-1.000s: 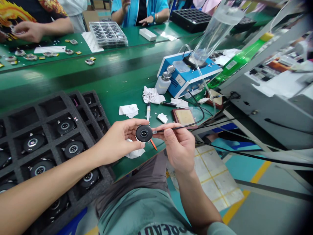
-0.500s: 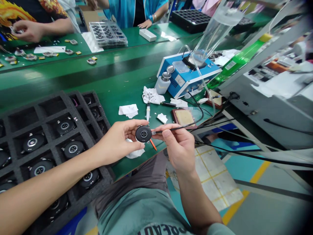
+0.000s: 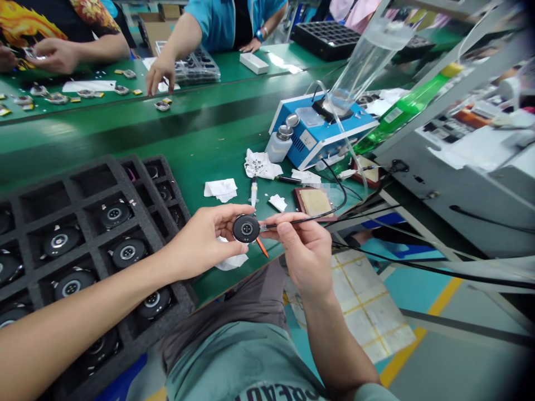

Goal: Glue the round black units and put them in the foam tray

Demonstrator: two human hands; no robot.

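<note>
Between the thumb and fingers of my left hand point(image 3: 213, 236) is a round black watch case point(image 3: 246, 228), its back with a ring and small contacts turned up toward me. My right hand point(image 3: 308, 248) pinches a thin black cable point(image 3: 278, 225), whose metallic end meets the right edge of the case. Whether that end is plugged in or only touching, I cannot tell. An orange-tipped stick point(image 3: 262, 247) lies on the green bench below. Black foam trays point(image 3: 115, 178) to my left hold several similar round cases in their compartments.
Beyond my hands lie a syringe point(image 3: 253, 191), white tissues point(image 3: 220, 190), a sponge pad point(image 3: 314, 203) and a pump bottle point(image 3: 279, 146). A blue machine point(image 3: 317, 131) and a green bottle point(image 3: 413, 106) stand at right. Across the bench a co-worker's hand point(image 3: 161, 73) hovers over small parts.
A co-worker in blue has reached an arm across to the small parts on the far bench. My hands, the case and the cable hold nearly the same position.
</note>
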